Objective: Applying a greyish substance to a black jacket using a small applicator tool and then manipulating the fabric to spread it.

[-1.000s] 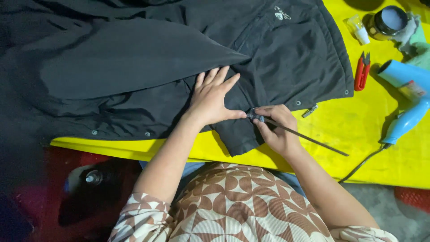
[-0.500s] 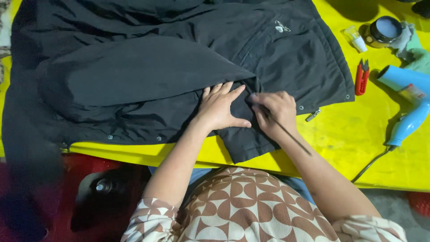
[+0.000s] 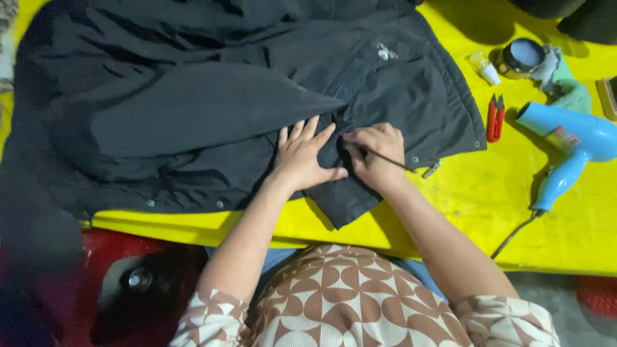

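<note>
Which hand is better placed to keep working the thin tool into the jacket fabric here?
Right, probably. The right hand already pinches the thin dark tool, its tip at the black jacket. The left hand lies flat, fingers spread, pinning the fabric beside it.

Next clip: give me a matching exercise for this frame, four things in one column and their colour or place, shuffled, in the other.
Things:
1. hair dryer
2. jacket
3. snips
4. left hand

Descriptions:
A. black, spread over the yellow table
B. red, lying between the garment's edge and the dryer
C. pale blue, at the right with its cord running toward the near edge
D. pressed flat on the dark fabric, beside the right hand that grips a thin dark tool

Pairs: 1-C, 2-A, 3-B, 4-D
</note>
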